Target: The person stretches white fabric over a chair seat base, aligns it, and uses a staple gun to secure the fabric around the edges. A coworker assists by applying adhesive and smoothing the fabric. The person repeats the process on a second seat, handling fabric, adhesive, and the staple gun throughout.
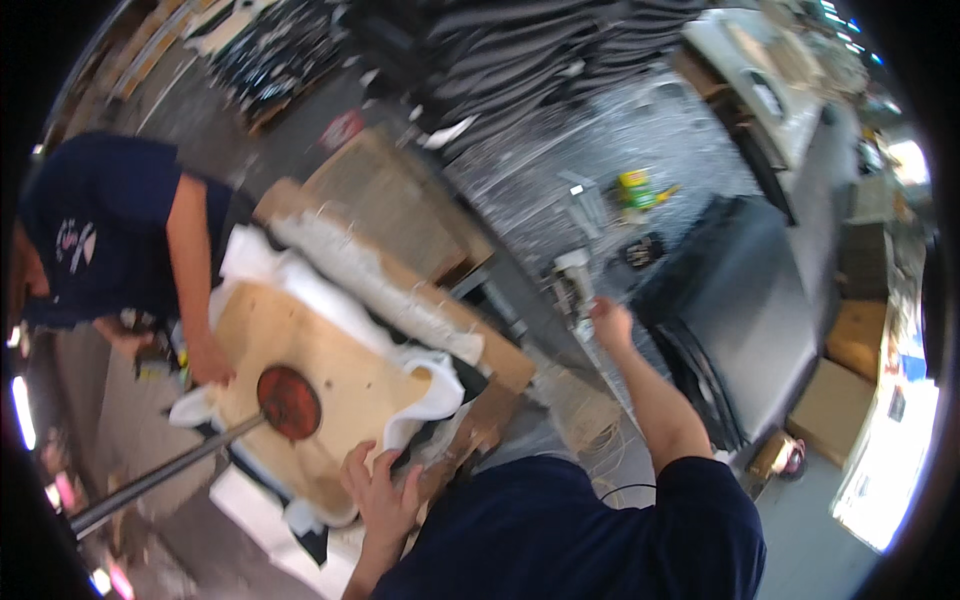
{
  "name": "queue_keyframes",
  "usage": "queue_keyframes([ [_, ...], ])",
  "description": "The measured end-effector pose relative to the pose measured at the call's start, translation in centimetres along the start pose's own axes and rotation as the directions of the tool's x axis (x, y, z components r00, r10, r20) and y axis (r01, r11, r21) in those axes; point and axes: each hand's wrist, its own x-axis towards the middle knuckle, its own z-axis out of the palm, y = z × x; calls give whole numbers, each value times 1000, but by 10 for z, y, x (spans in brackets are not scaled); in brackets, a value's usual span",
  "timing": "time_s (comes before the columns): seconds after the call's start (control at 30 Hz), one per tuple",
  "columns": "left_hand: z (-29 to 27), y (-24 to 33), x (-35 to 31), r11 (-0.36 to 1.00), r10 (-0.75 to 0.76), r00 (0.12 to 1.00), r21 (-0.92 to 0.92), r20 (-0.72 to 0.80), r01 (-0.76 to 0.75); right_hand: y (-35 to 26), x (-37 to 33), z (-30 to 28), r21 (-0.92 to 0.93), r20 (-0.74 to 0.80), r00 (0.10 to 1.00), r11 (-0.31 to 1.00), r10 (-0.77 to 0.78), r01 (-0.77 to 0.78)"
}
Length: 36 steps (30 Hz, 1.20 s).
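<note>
My left hand (pixel 383 492) is open, fingers spread, at the near edge of a curved plywood panel (pixel 340 350). White padding (pixel 437 392) and dark cover material wrap up around the panel's edges. A round reddish disc (pixel 290 402) on a metal rod (pixel 170 475) rests against the middle of the panel. My right hand (pixel 611 326) reaches out over the plastic-wrapped table, its fingers curled in beside a pale handheld tool (pixel 573 275). Blur hides whether the fingers grip that tool. Across the panel, a co-worker's hand (pixel 208 362) touches its far left edge.
On the table (pixel 530 165) lie a yellow-green container (pixel 635 190) and metal strips (pixel 588 208). A stack of dark padded sheets (pixel 745 300) sits at right, black covers (pixel 520 60) at the back. Cardboard (pixel 380 205) lies beyond the panel; cord (pixel 590 415) hangs near my right arm.
</note>
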Motion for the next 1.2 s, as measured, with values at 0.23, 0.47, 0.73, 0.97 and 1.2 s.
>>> queue_keyframes([
  [0.23, -5, 22, -30, 958, -254, 963, 161, 85, 238, 23, 143, 33, -282, 100, 995, 959, 2, 26],
  [0.47, 9, 26, -40, 938, -293, 956, 202, 24, 283, 6, 138, 45, -56, 142, 987, 996, 71, -64],
  [0.73, 28, -32, -16, 989, 62, 998, 139, -14, -60, -9, 17, 9, 367, -101, 972, 900, -213, 236],
  [0.97, 46, -67, 0, 967, 247, 961, 104, -128, -234, -53, -152, -54, 684, 31, 985, 722, -168, 102],
  [1.2, 55, -74, 10, 937, 350, 910, 61, -223, -345, -97, -275, -53, 632, 197, 934, 767, -297, 111],
])
